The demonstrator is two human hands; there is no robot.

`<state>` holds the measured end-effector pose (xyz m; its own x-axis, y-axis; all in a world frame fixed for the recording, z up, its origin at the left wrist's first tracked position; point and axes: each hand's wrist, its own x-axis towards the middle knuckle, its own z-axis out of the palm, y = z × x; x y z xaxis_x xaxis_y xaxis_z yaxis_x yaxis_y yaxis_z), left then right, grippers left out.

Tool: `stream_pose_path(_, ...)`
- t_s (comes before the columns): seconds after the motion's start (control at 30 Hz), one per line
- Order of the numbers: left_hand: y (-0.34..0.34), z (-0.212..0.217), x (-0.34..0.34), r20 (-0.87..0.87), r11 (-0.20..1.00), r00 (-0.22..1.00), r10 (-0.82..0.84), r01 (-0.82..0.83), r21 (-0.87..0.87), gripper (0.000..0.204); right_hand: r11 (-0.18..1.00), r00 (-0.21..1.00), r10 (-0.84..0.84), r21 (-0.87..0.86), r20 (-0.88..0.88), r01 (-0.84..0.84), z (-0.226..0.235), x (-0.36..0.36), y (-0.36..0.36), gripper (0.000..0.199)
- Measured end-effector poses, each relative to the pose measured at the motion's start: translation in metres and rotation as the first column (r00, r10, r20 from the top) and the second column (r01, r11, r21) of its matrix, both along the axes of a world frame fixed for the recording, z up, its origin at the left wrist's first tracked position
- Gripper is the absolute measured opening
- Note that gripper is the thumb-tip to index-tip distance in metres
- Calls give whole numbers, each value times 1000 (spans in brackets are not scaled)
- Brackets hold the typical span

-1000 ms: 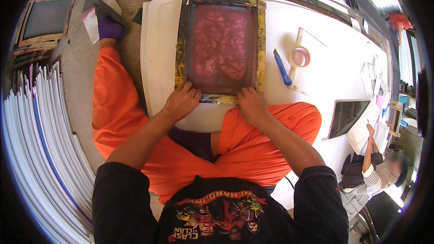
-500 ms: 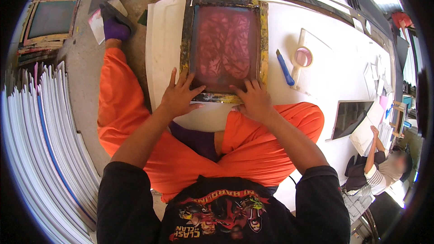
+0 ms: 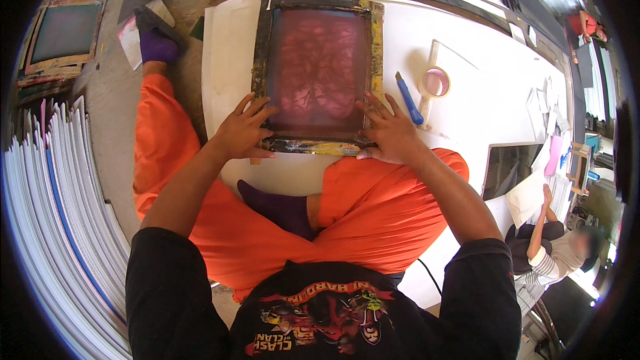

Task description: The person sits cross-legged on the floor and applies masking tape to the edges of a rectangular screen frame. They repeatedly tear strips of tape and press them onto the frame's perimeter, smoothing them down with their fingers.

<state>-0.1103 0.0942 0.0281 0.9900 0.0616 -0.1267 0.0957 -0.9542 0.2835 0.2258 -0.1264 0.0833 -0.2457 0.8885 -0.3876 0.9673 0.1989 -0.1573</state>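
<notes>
A screen-printing frame (image 3: 377, 47) with a dark, paint-stained wooden border is in front of me above a white board. Through its reddish mesh (image 3: 317, 67) a pale, branching pattern shows, blurred toward the far end. At the near left corner my left hand (image 3: 241, 130) grips the border, fingers over the side bar and thumb along the near edge. My right hand (image 3: 395, 132) holds the near right corner the same way, fingers apart across the bar. The undersides of both grips are hidden. Right of the frame, a blue utility knife (image 3: 409, 98) lies near a roll of tape (image 3: 435, 83).
The white board (image 3: 460, 120) carries a dark rectangular panel (image 3: 510, 170) to the right, where another person (image 3: 563, 257) sits. A stack of pale sheets (image 3: 60, 227) stands at my left. More framed screens (image 3: 63, 33) lie at the far left. My folded legs border the frame's near side.
My hands have shifted outward from the near edge of the mesh to the frame's near corners. The pattern looks more blurred, and the frame sits slightly closer to me.
</notes>
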Motion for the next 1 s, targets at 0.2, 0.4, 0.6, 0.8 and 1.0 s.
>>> stream_pose_path(0.2,-17,4,-4,60,994,995,80,-84,69,50,1000,1000,-10,19,20,9,-2,-17,-8,59)
stream_pose_path(0.4,-28,6,-4,-16,980,986,165,-162,119,49,998,988,42,45,149,-49,-26,-24,-17,41)
stream_pose_path(0.6,-36,8,-8,-5,968,977,212,-209,137,50,993,988,94,54,121,-101,-21,-28,-11,33)
stream_pose_path(0.8,-38,7,-5,-77,973,975,211,-202,110,54,987,994,10,159,105,-27,-31,-19,-34,37)
stream_pose_path(1.0,-39,8,-7,-80,967,970,229,-217,134,52,989,980,12,142,199,-41,-13,-28,-20,45)
